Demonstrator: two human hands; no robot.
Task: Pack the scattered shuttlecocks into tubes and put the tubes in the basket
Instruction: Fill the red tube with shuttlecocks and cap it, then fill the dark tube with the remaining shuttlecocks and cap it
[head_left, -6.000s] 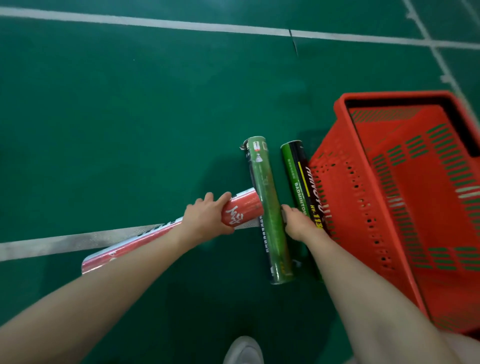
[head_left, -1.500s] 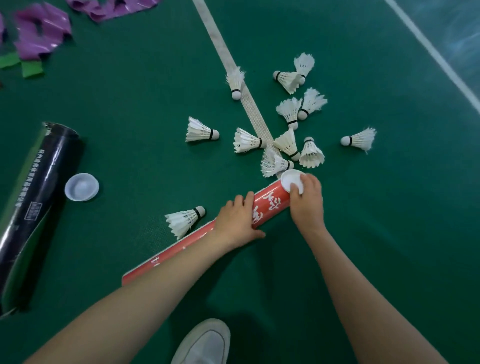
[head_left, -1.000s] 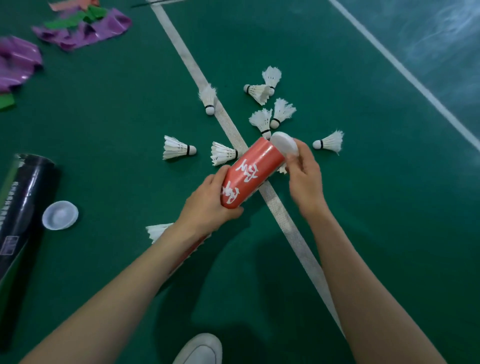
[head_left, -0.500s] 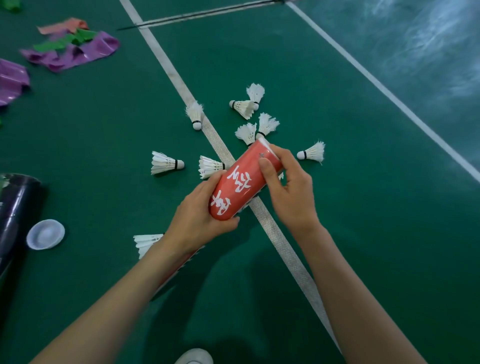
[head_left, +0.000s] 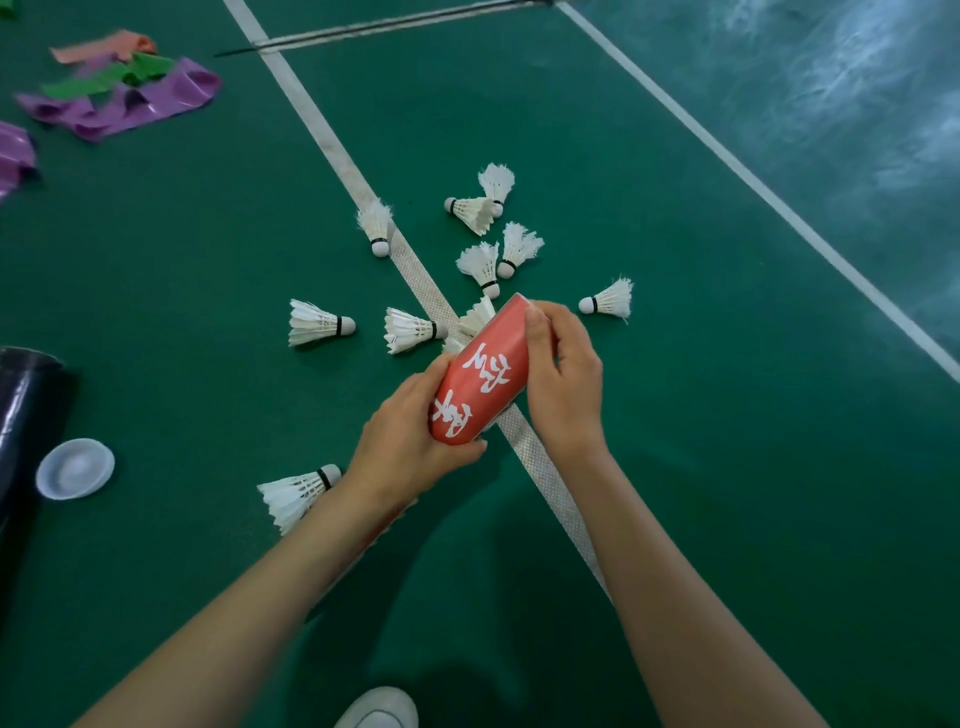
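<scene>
A red tube (head_left: 480, 376) with white characters is tilted up off the green floor, its far end raised. My left hand (head_left: 410, 452) grips its lower part from the left. My right hand (head_left: 563, 376) curls round the top end, thumb on the rim; the cap is hidden. Several white shuttlecocks lie scattered beyond the tube, among them one (head_left: 318, 323) to the left, one (head_left: 610, 300) to the right and one (head_left: 296, 493) beside my left forearm. The basket is out of view.
A black tube (head_left: 26, 410) lies at the left edge with a loose white cap (head_left: 75, 468) beside it. Purple, green and pink wrappers (head_left: 119, 85) lie at the top left. White court lines (head_left: 415, 270) cross the floor. My white shoe (head_left: 379, 709) shows at the bottom.
The red tube was carried from beside the basket to the shuttlecocks and tilted up. My right hand went from the white cap at its end to gripping round the top.
</scene>
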